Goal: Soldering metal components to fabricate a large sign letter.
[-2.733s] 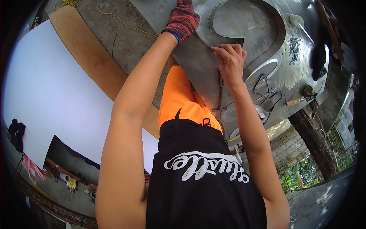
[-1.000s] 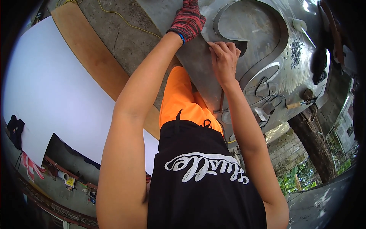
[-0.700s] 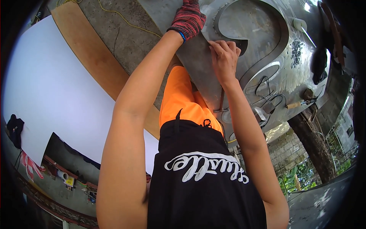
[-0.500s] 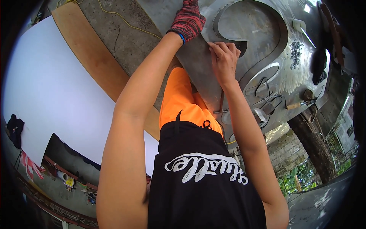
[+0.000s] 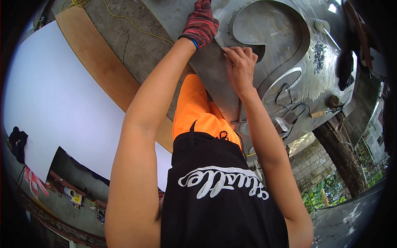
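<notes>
Probably bracing at metal surface (image 5: 210,76) | top centre: left hand (image 5: 201,25), gloved, can't tell fingers | right hand (image 5: 241,64): fingers bunched together

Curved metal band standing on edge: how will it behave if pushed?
The curved metal band looks thin-walled, so it probably flexes. Its bend likely resists tipping. The smooth metal surface beneath may let it slide, unless fixed, which I can't tell.

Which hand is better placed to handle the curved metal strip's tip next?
Likely the right hand, beside the tip of the curved metal strip; the gloved left hand is farther left.
</notes>
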`<state>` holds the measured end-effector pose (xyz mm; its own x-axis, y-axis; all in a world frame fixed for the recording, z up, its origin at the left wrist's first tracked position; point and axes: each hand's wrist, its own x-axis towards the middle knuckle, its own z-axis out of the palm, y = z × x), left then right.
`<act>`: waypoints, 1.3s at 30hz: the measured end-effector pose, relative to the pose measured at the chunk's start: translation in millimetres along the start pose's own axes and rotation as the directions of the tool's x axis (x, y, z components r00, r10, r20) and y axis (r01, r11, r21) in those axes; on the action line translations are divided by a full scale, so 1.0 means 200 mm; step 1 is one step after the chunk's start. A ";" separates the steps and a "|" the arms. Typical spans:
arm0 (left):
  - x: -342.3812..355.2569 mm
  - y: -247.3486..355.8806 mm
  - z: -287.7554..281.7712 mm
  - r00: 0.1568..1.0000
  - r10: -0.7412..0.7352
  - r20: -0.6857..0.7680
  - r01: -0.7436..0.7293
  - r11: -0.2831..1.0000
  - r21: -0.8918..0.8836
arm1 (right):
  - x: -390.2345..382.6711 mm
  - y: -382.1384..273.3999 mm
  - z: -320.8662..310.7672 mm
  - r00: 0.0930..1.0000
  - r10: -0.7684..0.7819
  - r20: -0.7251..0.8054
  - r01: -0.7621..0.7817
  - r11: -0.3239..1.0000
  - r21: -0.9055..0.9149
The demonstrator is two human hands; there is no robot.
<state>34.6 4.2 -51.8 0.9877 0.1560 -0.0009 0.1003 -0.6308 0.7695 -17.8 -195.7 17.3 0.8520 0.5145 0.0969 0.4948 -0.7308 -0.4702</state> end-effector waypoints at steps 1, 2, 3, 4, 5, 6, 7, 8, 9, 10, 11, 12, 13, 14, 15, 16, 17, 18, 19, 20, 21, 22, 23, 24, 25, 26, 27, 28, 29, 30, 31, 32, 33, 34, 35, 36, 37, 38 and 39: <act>-0.01 -0.02 -0.01 1.000 -0.019 -0.010 0.019 0.998 0.063 | 0.00 -0.01 0.00 1.000 0.005 0.017 -0.005 1.000 0.005; -0.02 -0.03 -0.02 0.999 -0.036 -0.020 0.038 0.991 0.125 | 0.00 -0.01 -0.01 0.999 0.011 0.033 -0.012 1.000 0.008; -0.01 -0.04 -0.01 0.999 -0.030 -0.019 0.032 0.992 0.124 | 0.00 0.00 -0.03 1.000 0.013 0.028 -0.014 1.000 0.006; -0.01 -0.04 -0.01 0.999 -0.031 -0.020 0.034 0.990 0.137 | 0.00 0.00 -0.05 0.999 0.031 0.008 -0.031 0.999 0.026; -0.02 -0.05 0.00 0.999 -0.033 -0.021 0.035 0.988 0.149 | -0.01 0.00 -0.08 0.999 0.049 -0.011 -0.049 0.998 0.045; -0.02 -0.04 0.02 0.999 -0.034 -0.021 0.037 0.986 0.160 | -0.02 0.01 -0.11 0.998 0.057 -0.012 -0.057 0.998 0.042; -0.03 -0.07 0.04 0.999 -0.036 -0.019 0.039 0.986 0.160 | -0.04 0.02 -0.14 0.996 0.071 -0.044 -0.069 0.997 0.045; -0.03 -0.11 0.05 0.983 0.122 -0.139 -0.110 0.990 0.094 | -0.05 0.02 -0.18 0.994 0.079 -0.074 -0.075 0.996 0.054; -0.05 -0.16 0.06 0.927 0.266 -0.266 -0.263 0.964 0.048 | -0.07 0.02 -0.21 0.994 0.084 -0.074 -0.079 0.995 0.066; -0.04 -0.17 0.08 0.927 0.266 -0.264 -0.264 0.963 0.043 | -0.10 0.04 -0.25 0.993 0.087 -0.074 -0.083 0.995 0.061; -0.05 -0.17 0.07 0.934 0.261 -0.246 -0.257 0.965 0.048 | -0.13 0.06 -0.28 0.991 0.105 -0.077 -0.101 0.993 0.053; -0.05 -0.18 0.05 0.940 0.254 -0.228 -0.248 0.967 0.055 | -0.15 0.08 -0.30 0.990 0.121 -0.079 -0.118 0.992 0.046; -0.03 -0.13 0.05 0.941 0.254 -0.224 -0.249 0.967 0.049 | -0.19 0.10 -0.33 0.986 0.141 -0.089 -0.138 0.990 0.035; -0.01 -0.07 0.03 0.987 0.111 -0.120 -0.112 0.994 0.000 | -0.22 0.12 -0.36 0.985 0.147 -0.085 -0.145 0.989 0.033; 0.01 -0.01 0.02 0.999 -0.034 -0.009 0.034 0.999 -0.032 | -0.26 0.14 -0.37 0.978 0.188 -0.090 -0.187 0.982 0.018; 0.00 -0.02 0.02 0.999 -0.046 -0.016 0.046 0.999 -0.022 | -0.28 0.14 -0.38 0.972 0.215 -0.092 -0.214 0.977 0.015; 0.01 -0.06 0.02 0.999 -0.016 -0.035 0.017 0.999 0.029 | -0.30 0.15 -0.37 0.975 0.204 -0.090 -0.204 0.979 0.018; 0.00 -0.09 0.03 0.999 0.016 -0.051 -0.011 0.997 0.081 | -0.32 0.14 -0.36 0.977 0.196 -0.079 -0.194 0.980 0.029; 0.02 -0.08 0.04 0.999 -0.033 -0.018 0.034 0.997 0.076 | -0.33 0.13 -0.36 0.979 0.193 -0.069 -0.191 0.981 0.029; 0.00 -0.07 0.04 0.999 -0.038 -0.017 0.039 0.996 0.077 | -0.34 0.13 -0.36 0.980 0.190 -0.060 -0.189 0.982 0.029; -0.02 -0.05 0.04 0.996 0.046 -0.073 -0.039 0.995 0.092 | -0.36 0.11 -0.35 0.980 0.191 -0.056 -0.189 0.981 0.031; -0.03 -0.06 0.04 0.983 0.131 -0.131 -0.117 0.987 0.111 | -0.36 0.08 -0.34 0.984 0.170 -0.045 -0.169 0.985 0.023; -0.03 -0.06 0.04 0.983 0.129 -0.133 -0.115 0.987 0.111 | -0.35 0.06 -0.33 0.988 0.150 -0.034 -0.150 0.989 0.014; -0.03 -0.06 0.04 0.984 0.118 -0.130 -0.103 0.988 0.116 | -0.34 0.04 -0.32 0.989 0.148 -0.033 -0.147 0.989 0.014; -0.03 -0.06 0.03 0.986 0.108 -0.126 -0.093 0.988 0.121 | -0.33 0.01 -0.31 0.991 0.134 -0.025 -0.134 0.991 0.023; -0.02 -0.06 0.03 0.986 0.107 -0.127 -0.092 0.988 0.121 | -0.31 -0.01 -0.29 0.993 0.121 -0.018 -0.120 0.992 0.032; -0.01 -0.06 0.02 0.997 0.019 -0.075 -0.012 0.996 0.087 | -0.29 -0.03 -0.27 0.993 0.120 -0.017 -0.119 0.992 0.032; 0.00 -0.05 0.03 0.998 -0.065 -0.017 0.066 0.996 0.053 | -0.26 -0.04 -0.24 0.993 0.120 -0.022 -0.119 0.993 0.024; -0.01 -0.05 0.03 0.998 -0.064 -0.016 0.065 0.997 0.049 | -0.24 -0.04 -0.22 0.993 0.118 -0.026 -0.118 0.993 0.017; -0.02 -0.05 0.04 0.997 0.018 -0.080 -0.013 0.998 0.065 | -0.21 -0.05 -0.18 0.993 0.119 -0.025 -0.119 0.993 0.013; -0.03 -0.05 0.04 0.985 0.102 -0.141 -0.091 0.992 0.085 | -0.18 -0.05 -0.14 0.994 0.100 -0.038 -0.101 0.995 -0.003; -0.03 -0.06 0.04 0.985 0.101 -0.143 -0.090 0.993 0.082 | -0.14 -0.05 -0.11 0.996 0.077 -0.049 -0.078 0.997 -0.019; -0.02 -0.08 0.04 0.991 0.060 -0.118 -0.052 0.996 0.068 | -0.11 -0.06 -0.08 0.997 0.067 -0.047 -0.068 0.997 -0.020; 0.00 -0.06 0.03 0.996 0.022 -0.089 -0.017 0.998 0.055 | -0.08 -0.07 -0.06 0.997 0.068 -0.046 -0.069 0.997 -0.024; 0.00 -0.05 0.02 0.996 0.022 -0.089 -0.017 0.999 0.051 | -0.06 -0.07 -0.06 0.996 0.070 -0.047 -0.071 0.997 -0.025; 0.00 -0.03 0.02 0.999 -0.041 -0.029 0.042 0.999 0.029 | -0.04 -0.08 -0.05 0.996 0.072 -0.047 -0.073 0.997 -0.026; -0.01 -0.04 0.02 0.994 -0.105 0.025 0.105 0.994 0.016 | -0.02 -0.09 -0.03 0.997 0.066 -0.045 -0.067 0.997 -0.026; -0.01 -0.06 0.03 0.994 -0.107 0.020 0.107 0.994 0.015 | 0.00 -0.10 -0.02 0.998 0.052 -0.037 -0.053 0.998 -0.037; -0.01 -0.07 0.04 0.998 -0.036 -0.051 0.040 0.997 0.068 | 0.02 -0.11 -0.01 0.999 0.039 -0.028 -0.040 0.998 -0.047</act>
<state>32.8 7.0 -67.5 0.9761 0.2172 0.0035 0.1474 -0.6742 0.7237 -25.2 -178.3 29.0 0.8750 0.4731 0.1031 0.4678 -0.7710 -0.4321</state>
